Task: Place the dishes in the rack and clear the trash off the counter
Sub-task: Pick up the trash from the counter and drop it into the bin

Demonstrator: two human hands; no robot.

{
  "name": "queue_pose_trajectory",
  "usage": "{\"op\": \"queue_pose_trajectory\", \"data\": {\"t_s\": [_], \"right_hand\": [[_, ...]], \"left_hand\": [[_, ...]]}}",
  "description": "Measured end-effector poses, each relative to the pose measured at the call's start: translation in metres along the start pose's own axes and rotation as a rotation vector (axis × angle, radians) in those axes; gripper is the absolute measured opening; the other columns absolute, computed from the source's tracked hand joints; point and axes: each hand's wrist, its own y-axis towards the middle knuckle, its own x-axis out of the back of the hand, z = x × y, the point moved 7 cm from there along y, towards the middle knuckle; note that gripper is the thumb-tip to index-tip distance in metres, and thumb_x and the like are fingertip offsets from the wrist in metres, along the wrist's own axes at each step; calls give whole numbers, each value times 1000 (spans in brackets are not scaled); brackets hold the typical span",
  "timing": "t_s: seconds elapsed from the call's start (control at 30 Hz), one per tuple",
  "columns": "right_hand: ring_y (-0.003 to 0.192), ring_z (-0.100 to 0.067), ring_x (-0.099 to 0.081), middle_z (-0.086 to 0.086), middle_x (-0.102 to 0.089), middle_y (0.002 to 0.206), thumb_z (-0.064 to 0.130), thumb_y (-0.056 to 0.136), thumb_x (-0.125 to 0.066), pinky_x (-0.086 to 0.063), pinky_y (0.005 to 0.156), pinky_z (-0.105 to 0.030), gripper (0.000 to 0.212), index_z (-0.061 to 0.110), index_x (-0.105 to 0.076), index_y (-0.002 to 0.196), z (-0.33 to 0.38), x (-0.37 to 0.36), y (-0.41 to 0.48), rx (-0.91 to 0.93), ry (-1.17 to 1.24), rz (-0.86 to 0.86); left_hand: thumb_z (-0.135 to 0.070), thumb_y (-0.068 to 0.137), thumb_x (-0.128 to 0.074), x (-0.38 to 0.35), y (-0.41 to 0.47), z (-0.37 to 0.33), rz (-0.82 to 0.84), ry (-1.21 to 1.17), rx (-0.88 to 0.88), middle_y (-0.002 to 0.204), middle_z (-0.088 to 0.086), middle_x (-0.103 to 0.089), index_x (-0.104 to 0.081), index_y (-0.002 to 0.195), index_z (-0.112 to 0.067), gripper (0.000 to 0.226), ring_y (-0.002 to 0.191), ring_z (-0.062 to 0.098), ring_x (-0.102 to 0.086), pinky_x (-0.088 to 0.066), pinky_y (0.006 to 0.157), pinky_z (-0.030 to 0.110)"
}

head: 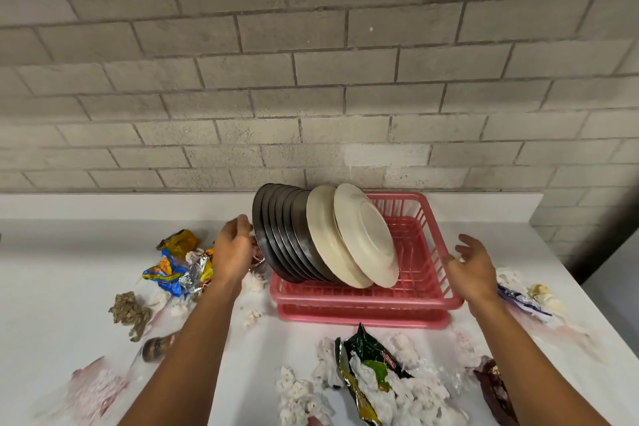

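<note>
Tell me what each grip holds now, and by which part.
The left grip curls at the left rim of the dark plates; a firm hold cannot be told. The right grip is open, holding nothing.

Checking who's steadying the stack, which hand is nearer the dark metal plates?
Left. The left hand is at the left edge of the dark metal plates; the right hand hovers beyond the right rim of the pink rack.
</note>
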Motion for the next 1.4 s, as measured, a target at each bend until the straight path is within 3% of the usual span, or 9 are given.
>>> {"op": "queue_pose_trajectory", "data": {"t_s": [0.1, 0.2, 0.37, 0.57, 0.7, 0.87, 1.03, 1.2, 1.4], "right_hand": [[105, -4, -64, 2, -65, 128, 17, 93, -71, -46, 81, -24, 46, 26, -54, 135, 23, 12, -24, 116, 98, -103], [85, 20, -58, 7, -66, 114, 11, 96, -67, -44, 72, -15, 39, 27, -57, 130, 47, 14, -53, 196, 183, -77], [93, 6, -65, 10, -71, 101, 9, 96, -69, -51, 92, -22, 25, 23, -68, 116, 77, 3, -112, 298, 276, 162], [91, -3, -68, 9, -72, 99, 16, 95, -72, -54, 82, -18, 26, 35, -69, 113, 54, -43, -211, 317, 79, 745], [85, -2, -68, 17, -62, 113, 36, 95, -71, -53, 70, -15, 36, 41, -59, 129, 13, -74, -257, 296, -241, 924], [93, 8, -60, 14, -47, 140, 35, 97, -67, -47, 82, -15, 63, 37, -37, 152, -21, -110, -294, 350, -448, 918], [150, -19, -28, 3, -22, 164, 25, 100, -60, -36, 117, -34, 75, 27, -17, 161, -36, -136, -297, 390, -582, 803], [146, -24, -36, -2, -34, 160, 24, 96, -64, -38, 113, -36, 76, 22, -23, 160, -41, -152, -298, 308, -527, 803], [137, -19, -46, -1, -46, 152, 15, 93, -58, -37, 107, -23, 66, 22, -37, 155, -42, -160, -291, 169, -362, 806]], "left_hand": [[-37, 104, -48, 20, -20, -19, -174, -35, -101, 119, 4, -68, -60, 126, -19, 31, 98, 14, -66, -53, 100, 49], [-30, 103, -52, 32, -48, -39, -187, -89, -206, 105, -5, -70, -66, 115, -27, 18, 88, 10, -65, -57, 87, 39], [-20, 101, -59, 43, -95, -41, -62, -109, -261, 93, -7, -74, -71, 103, -30, 15, 76, 3, -66, -52, 59, 17], [-18, 99, -64, 48, -146, 20, 161, 146, -164, 96, -10, -71, -71, 103, -33, 18, 72, 8, -66, -58, 61, 26], [-24, 95, -68, 45, -175, 72, 348, 393, -47, 106, -14, -65, -63, 117, -38, 27, 80, 10, -66, -54, 69, 23], [-25, 92, -70, 41, -190, 113, 471, 689, 4, 128, -5, -57, -52, 138, -30, 49, 92, 10, -67, -54, 87, 29], [-27, 82, -79, 23, -191, 134, 646, 765, 21, 147, 2, -41, -36, 152, -25, 82, 125, 22, -54, -47, 106, 33], [-41, 66, -83, 11, -188, 148, 740, 813, 71, 143, 5, -38, -27, 155, -20, 107, 135, 22, -41, -40, 111, 32], [-40, 81, -69, 2, -188, 143, 696, 836, -14, 109, 2, -67, -66, 116, -18, 42, 103, 21, -58, -49, 91, 40]]}}
